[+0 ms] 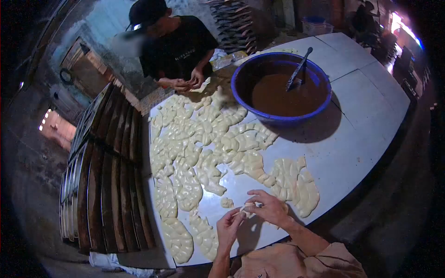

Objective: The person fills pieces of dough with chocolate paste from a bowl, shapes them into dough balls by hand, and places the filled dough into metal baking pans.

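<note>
Right in front of me, the person's two hands meet over the table (371, 106): the left hand (228, 226) and the right hand (269, 208) pinch a small pale piece (244, 211) between their fingertips, both grips narrow on it. Mostly hidden by fingers (dough, by the look of it), it seems to stretch from one hand to the other, though I can't be sure of its long axis.

Just beyond the grip and slightly to its left sits a small dough lump (227, 203), roundish, without a clear long axis; the left hand is nearer. Left of that hand, a dough strip (204, 235) runs lengthwise away from the person. Just past the right hand lies a dough slab (299, 185), also long from near to far.

Farther from the grip, more dough (185, 139) spreads out, with a blue basin (238, 95) of brown mixture (276, 95) off to the right. Opposite, a co-worker's hands (185, 83) are close together.
</note>
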The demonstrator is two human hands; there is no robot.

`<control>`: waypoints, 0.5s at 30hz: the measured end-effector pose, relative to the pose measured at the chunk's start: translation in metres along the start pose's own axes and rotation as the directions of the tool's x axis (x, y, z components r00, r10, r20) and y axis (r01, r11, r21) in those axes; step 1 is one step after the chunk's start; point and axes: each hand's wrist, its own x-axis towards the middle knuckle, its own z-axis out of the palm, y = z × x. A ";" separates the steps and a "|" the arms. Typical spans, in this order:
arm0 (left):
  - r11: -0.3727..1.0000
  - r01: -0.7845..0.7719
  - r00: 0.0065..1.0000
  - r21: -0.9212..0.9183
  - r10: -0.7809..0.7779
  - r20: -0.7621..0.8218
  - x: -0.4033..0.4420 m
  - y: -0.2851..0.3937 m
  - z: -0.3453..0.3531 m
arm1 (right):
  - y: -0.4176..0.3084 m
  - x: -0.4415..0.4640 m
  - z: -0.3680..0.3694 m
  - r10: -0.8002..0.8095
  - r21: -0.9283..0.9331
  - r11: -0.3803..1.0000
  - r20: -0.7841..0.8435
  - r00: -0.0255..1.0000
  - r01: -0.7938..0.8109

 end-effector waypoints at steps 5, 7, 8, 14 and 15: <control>0.826 -0.498 0.848 0.264 0.527 -0.050 0.019 0.031 0.055 | -0.016 0.010 -0.035 0.143 0.116 0.983 0.002 0.990 -0.142; 0.754 -0.637 0.769 0.161 0.638 0.051 0.032 0.034 0.072 | -0.008 0.010 -0.034 0.133 0.551 0.820 0.080 0.988 -0.155; 0.711 -0.696 0.718 0.103 0.689 0.093 0.038 0.033 0.080 | -0.010 0.013 -0.035 0.114 0.725 0.669 0.118 0.986 -0.164; 0.752 -0.619 0.775 -0.228 0.631 -0.023 0.076 0.016 0.144 | -0.019 0.037 -0.069 0.166 0.953 0.199 0.195 0.967 -0.227; 0.765 -0.610 0.783 -0.207 0.621 -0.010 0.080 0.018 0.149 | -0.018 0.046 -0.078 0.141 0.944 0.219 0.219 0.965 -0.247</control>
